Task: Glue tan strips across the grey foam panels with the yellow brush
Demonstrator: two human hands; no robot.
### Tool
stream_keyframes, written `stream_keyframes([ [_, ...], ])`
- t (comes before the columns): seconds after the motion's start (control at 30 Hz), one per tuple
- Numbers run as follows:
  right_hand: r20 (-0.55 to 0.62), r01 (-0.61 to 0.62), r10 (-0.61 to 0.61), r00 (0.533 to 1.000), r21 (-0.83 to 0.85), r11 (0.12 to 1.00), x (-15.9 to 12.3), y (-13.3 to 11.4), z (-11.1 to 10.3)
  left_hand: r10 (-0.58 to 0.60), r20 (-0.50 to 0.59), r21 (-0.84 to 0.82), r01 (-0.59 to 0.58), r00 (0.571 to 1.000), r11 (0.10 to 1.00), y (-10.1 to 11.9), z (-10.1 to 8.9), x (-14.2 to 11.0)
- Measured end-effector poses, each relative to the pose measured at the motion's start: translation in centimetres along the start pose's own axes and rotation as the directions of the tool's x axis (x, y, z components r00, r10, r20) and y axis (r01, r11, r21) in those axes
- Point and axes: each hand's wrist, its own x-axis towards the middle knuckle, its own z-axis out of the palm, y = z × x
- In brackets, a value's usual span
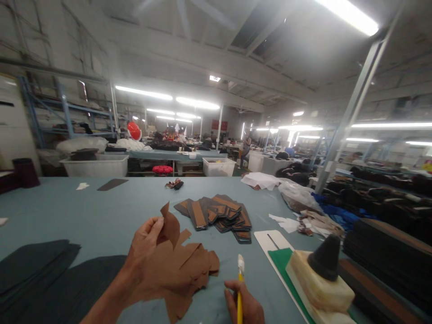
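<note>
Right hand (245, 303) round brush (240, 272), left hand (143, 243) higher with probable leather (171, 228)

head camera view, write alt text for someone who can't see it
A left hand lifts a brown piece above a brown pile, while the right hand holds a yellow brush upright over a blue-green table. Dark pieces with brown strips lie in a heap beyond; a black cone sits on a cream block at right.
</note>
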Motion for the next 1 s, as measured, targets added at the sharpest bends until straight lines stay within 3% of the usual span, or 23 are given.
stream_keyframes([
  [0.23, 0.083, -0.136, 0.121, 0.989, 0.212, 0.968, 4.5, -6.8, -2.8, -0.123, 0.121, -0.220, 0.147, 0.985, 0.964, 3.6, 1.5, -7.8],
  [0.3, 0.180, -0.235, 0.180, 0.967, 0.355, 0.905, 5.6, -9.3, -3.9, -0.159, 0.142, -0.255, 0.192, 0.977, 0.948, 4.0, 1.8, -10.1],
  [0.4, 0.340, -0.315, 0.154, 0.928, 0.491, 0.812, 6.5, -12.5, -5.5, -0.213, 0.158, -0.285, 0.252, 0.964, 0.925, 4.0, 2.0, -13.1],
  [0.53, 0.456, -0.301, 0.033, 0.889, 0.529, 0.793, 6.1, -15.2, -6.4, -0.279, 0.174, -0.314, 0.322, 0.944, 0.893, 3.1, 1.6, -16.4],
  [0.63, 0.502, -0.347, 0.051, 0.863, 0.516, 0.783, 4.9, -16.5, -6.4, -0.328, 0.191, -0.317, 0.375, 0.925, 0.871, 1.9, 0.9, -18.5],
  [0.77, 0.472, -0.311, 0.053, 0.880, 0.489, 0.815, 3.2, -17.4, -6.6, -0.265, 0.124, -0.176, 0.284, 0.956, 0.942, 0.6, -0.2, -21.1],
  [1.0, 0.377, -0.052, -0.119, 0.918, 0.415, 0.908, 1.4, -17.0, -7.8, -0.052, -0.009, 0.223, 0.053, 0.999, 0.973, 0.9, -1.3, -23.4],
])
